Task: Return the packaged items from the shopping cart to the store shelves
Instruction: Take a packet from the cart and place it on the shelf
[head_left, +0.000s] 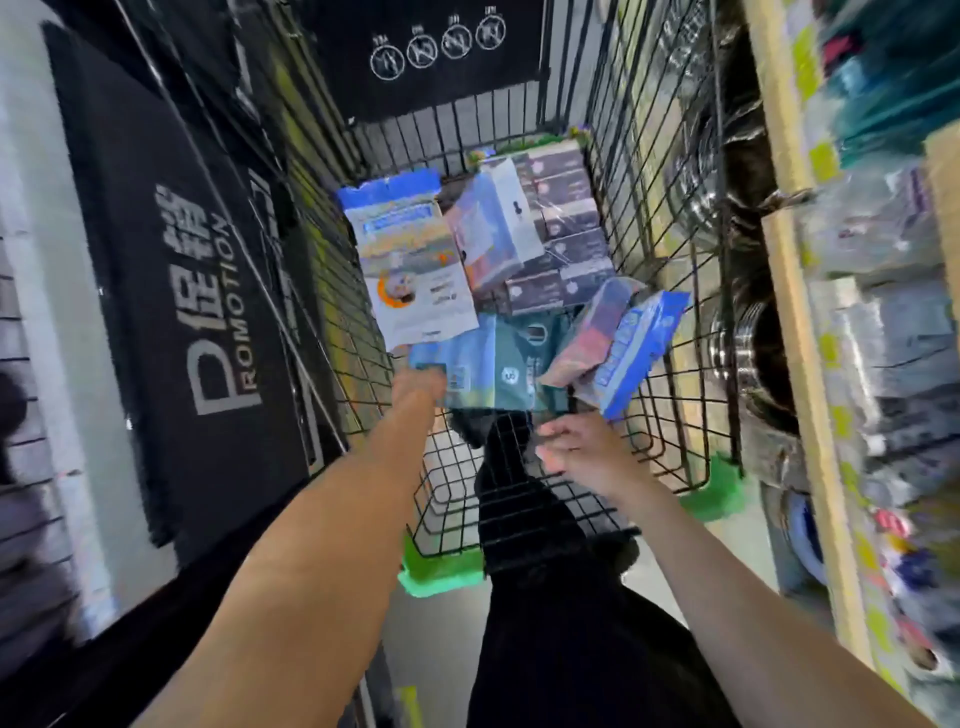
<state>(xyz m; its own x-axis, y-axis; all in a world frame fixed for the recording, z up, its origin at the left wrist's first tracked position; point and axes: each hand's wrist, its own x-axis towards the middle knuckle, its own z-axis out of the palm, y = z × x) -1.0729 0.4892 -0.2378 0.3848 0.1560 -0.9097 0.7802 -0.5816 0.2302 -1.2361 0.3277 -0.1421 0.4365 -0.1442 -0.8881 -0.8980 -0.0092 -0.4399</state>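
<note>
Black wire shopping cart (670, 291) still holds many packages; left hand (418, 387) grips a teal packet (488, 364) inside it; right hand (582, 452) hovers spread near it; shelves (810, 364) beside it await.

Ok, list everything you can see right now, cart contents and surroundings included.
shopping cart: one, black wire, green corners, centre
white-and-blue package: one, cart's left side
pale box: one, cart middle
dark wrapped multipack: one, cart's far right
teal package: one, near end
blue-edged packets: two, tilted, right of teal package
store shelves: right, blurred goods
black promotion sign: one, left
left hand: grips teal package
right hand: empty, below packets
</note>
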